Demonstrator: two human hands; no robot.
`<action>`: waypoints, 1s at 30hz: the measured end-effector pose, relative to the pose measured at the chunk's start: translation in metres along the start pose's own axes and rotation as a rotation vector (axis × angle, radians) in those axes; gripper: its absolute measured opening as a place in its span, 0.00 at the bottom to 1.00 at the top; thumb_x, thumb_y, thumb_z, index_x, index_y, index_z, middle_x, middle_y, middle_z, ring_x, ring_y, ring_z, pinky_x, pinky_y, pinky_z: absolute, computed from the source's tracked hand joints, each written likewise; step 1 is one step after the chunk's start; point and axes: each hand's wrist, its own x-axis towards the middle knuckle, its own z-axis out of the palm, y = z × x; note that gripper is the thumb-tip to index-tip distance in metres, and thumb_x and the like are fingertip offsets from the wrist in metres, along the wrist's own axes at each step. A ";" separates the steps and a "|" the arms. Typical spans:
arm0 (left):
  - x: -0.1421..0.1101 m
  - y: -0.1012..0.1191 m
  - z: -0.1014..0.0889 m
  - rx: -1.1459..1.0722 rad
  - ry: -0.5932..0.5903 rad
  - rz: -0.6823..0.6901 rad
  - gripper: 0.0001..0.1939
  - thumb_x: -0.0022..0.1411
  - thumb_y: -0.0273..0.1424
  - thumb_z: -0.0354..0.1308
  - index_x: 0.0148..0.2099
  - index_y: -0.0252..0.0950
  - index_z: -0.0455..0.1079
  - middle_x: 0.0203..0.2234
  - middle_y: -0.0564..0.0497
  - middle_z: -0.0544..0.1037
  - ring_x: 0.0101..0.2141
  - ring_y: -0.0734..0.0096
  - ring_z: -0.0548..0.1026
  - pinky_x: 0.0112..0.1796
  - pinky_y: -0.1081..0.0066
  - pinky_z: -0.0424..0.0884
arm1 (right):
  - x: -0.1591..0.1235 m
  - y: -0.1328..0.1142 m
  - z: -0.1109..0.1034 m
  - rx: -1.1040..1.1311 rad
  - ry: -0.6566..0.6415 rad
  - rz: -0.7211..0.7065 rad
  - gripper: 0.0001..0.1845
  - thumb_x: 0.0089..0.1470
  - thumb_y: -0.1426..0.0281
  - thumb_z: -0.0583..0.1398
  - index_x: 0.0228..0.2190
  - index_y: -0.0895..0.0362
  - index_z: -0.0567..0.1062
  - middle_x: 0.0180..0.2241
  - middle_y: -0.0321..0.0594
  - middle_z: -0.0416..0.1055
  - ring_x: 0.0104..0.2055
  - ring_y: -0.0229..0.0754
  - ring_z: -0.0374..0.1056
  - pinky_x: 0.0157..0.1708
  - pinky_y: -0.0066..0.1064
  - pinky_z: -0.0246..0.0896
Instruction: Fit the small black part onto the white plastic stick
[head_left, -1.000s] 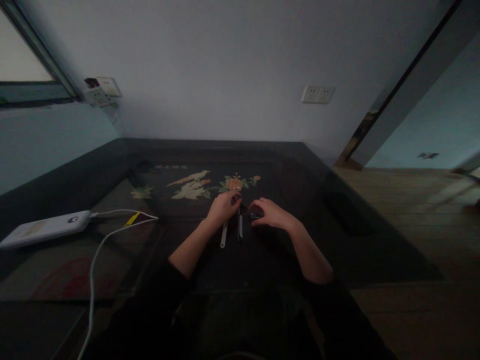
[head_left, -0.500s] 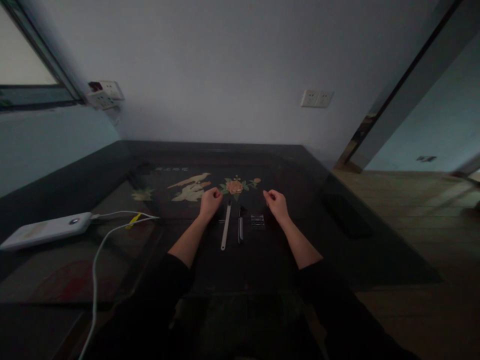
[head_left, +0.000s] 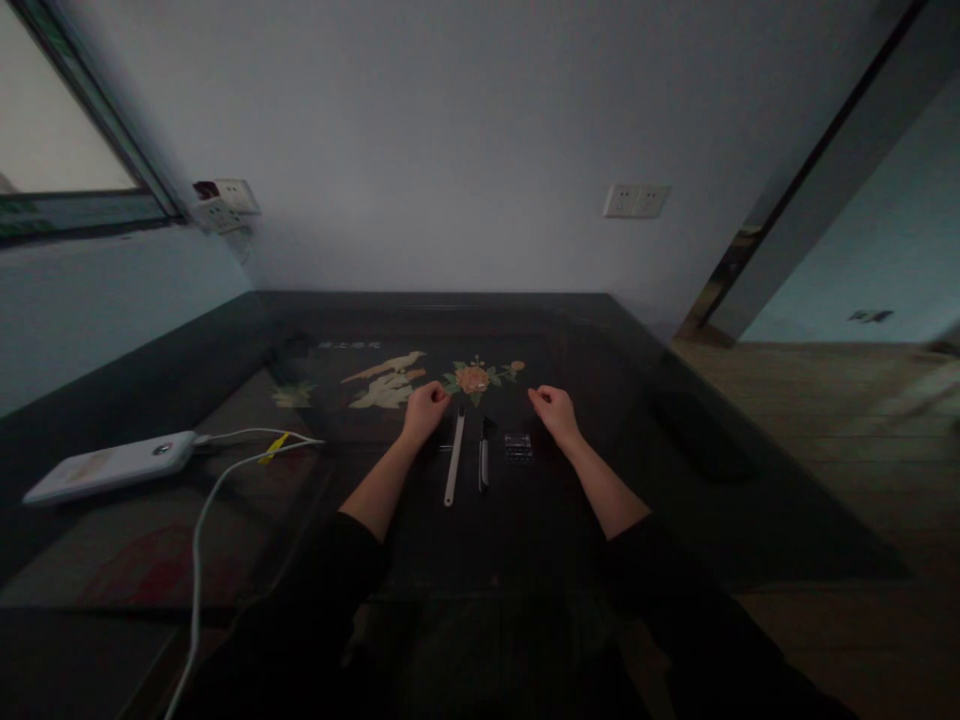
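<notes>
The left hand (head_left: 426, 410) and right hand (head_left: 553, 412) have drawn apart; I see both curled, fingers together. Between them on the dark table (head_left: 525, 545) lie a pale stick (head_left: 454, 460), a razor-like tool (head_left: 484, 462) and what seems a clear case (head_left: 517, 448), probably light, slippery; I'd pinch its sides.

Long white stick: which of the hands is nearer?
Left: the left hand is just left of the far end of the long white stick; the right hand is farther off, to its right.

Narrow gaps between obstacles: pale stick (head_left: 454, 464), slim tool (head_left: 484, 463), seemingly a clear case (head_left: 517, 448)
</notes>
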 end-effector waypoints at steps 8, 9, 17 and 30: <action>-0.001 -0.003 0.003 0.003 -0.030 0.005 0.14 0.53 0.30 0.52 0.22 0.36 0.50 0.17 0.59 0.55 0.22 0.77 0.56 0.26 0.76 0.52 | 0.005 0.004 -0.007 0.083 -0.099 0.049 0.21 0.50 0.55 0.54 0.14 0.55 0.63 0.12 0.33 0.62 0.15 0.35 0.58 0.18 0.26 0.52; -0.001 -0.003 0.003 0.007 -0.031 0.002 0.14 0.53 0.30 0.52 0.22 0.36 0.50 0.17 0.59 0.56 0.22 0.77 0.57 0.26 0.76 0.52 | 0.004 0.003 -0.007 0.091 -0.105 0.052 0.21 0.50 0.55 0.54 0.14 0.55 0.62 0.12 0.33 0.62 0.14 0.35 0.58 0.18 0.26 0.52; -0.001 -0.003 0.005 0.031 -0.042 -0.023 0.13 0.53 0.32 0.52 0.22 0.36 0.52 0.17 0.59 0.57 0.22 0.77 0.56 0.26 0.76 0.51 | 0.000 -0.003 -0.008 0.082 -0.069 0.036 0.22 0.50 0.55 0.54 0.14 0.54 0.62 0.11 0.33 0.63 0.13 0.35 0.58 0.17 0.26 0.53; -0.002 -0.001 0.006 0.053 -0.052 -0.028 0.13 0.53 0.32 0.52 0.22 0.36 0.52 0.18 0.58 0.57 0.23 0.76 0.57 0.26 0.76 0.52 | -0.001 -0.006 -0.009 0.022 -0.055 -0.002 0.21 0.52 0.56 0.54 0.14 0.54 0.63 0.11 0.33 0.63 0.15 0.36 0.60 0.19 0.27 0.54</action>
